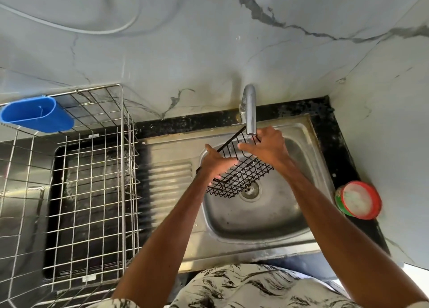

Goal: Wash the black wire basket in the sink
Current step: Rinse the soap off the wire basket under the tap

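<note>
The left hand (218, 162) and right hand (270, 148) curl round opposite rim wires of the black wire basket (243, 176), holding it tilted under the tap (250, 112) above the steel sink (255, 222); it looks light, stiff, probably wet-slippery, best gripped by its thicker rim

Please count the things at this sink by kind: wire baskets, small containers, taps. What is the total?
Wire baskets: 2 (black wire basket, steel dish rack)
Small containers: 2 (blue cup, red-rimmed tub)
Taps: 1 (steel tap)
Total: 5
</note>
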